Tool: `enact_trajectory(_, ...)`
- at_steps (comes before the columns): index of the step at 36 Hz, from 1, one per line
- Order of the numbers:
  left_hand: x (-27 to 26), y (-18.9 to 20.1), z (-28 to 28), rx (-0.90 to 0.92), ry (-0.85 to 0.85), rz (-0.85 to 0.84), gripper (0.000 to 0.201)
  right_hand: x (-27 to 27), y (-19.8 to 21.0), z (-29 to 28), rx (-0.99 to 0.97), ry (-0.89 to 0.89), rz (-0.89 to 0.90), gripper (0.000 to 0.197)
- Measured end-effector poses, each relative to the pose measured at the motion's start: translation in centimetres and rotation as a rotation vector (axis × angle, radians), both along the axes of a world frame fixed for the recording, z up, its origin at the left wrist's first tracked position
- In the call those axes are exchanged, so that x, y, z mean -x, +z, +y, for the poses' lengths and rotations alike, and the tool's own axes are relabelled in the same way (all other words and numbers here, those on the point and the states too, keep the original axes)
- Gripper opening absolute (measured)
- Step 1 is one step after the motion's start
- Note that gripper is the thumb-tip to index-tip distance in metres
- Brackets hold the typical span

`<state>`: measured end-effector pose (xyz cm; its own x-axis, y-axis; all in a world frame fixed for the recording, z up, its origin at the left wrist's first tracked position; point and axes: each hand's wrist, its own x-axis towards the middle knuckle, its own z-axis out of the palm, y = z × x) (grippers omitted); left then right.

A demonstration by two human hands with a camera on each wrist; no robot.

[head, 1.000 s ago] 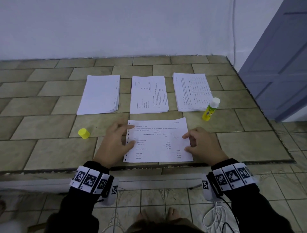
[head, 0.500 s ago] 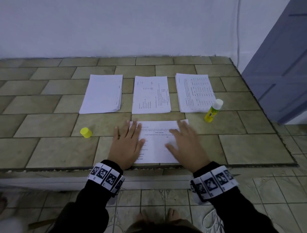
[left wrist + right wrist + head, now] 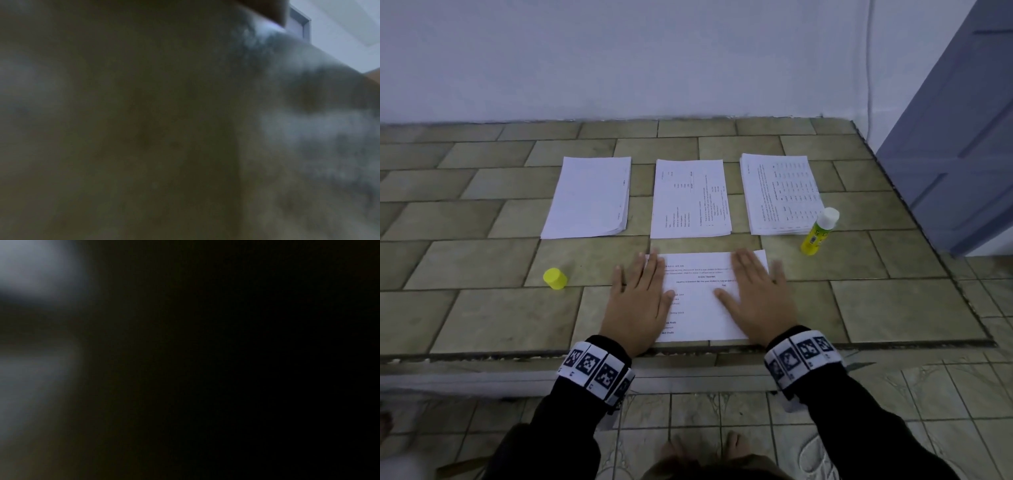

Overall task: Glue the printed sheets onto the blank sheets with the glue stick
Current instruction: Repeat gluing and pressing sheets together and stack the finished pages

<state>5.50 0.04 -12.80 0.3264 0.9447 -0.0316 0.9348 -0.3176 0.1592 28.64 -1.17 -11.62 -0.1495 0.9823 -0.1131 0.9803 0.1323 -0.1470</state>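
A printed sheet (image 3: 698,298) lies flat near the counter's front edge. My left hand (image 3: 638,294) presses flat on its left side with straight fingers, and my right hand (image 3: 755,291) presses flat on its right side. Behind it lie a blank stack (image 3: 589,197), a printed sheet (image 3: 690,198) and a printed stack (image 3: 779,193). The yellow glue stick (image 3: 819,231) stands uncapped to the right, and its yellow cap (image 3: 555,278) sits to the left. Both wrist views are dark and blurred.
The tiled counter (image 3: 482,308) ends at a front edge just below my wrists and at a right edge beside a blue-grey door (image 3: 962,137). A white wall (image 3: 619,58) backs the counter. A tiled floor (image 3: 688,411) lies below.
My hands went from pinching the sheet's side edges to lying flat on it, then slid apart and forward across it, the right hand reaching its right edge.
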Motion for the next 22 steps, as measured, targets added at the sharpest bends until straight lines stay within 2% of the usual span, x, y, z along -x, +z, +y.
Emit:
enact_trajectory(7,0.1,-0.4,-0.1,-0.037,-0.007,-0.026,0.074,-0.8,0.7,-0.4,-0.031,-0.195,0.021,0.093)
enact_trajectory(11,0.1,-0.8,-0.1,-0.056,0.008,-0.035,0.072,2.0,0.8,-1.1,-0.112,-0.035,0.008,0.076)
enact_trajectory(15,0.1,-0.8,-0.1,-0.078,0.01,-0.037,0.071,5.8,0.1,-1.5,-0.034,0.192,0.099,0.073)
enact_trajectory(19,0.2,-0.8,-0.1,-0.083,0.011,-0.031,0.07,6.1,-0.2,-1.0,-0.004,0.211,0.062,0.073)
enact_trajectory(22,0.1,-0.6,-0.1,-0.072,0.013,-0.016,0.073,4.3,-0.1,-0.7,-0.048,0.157,0.049,0.083)
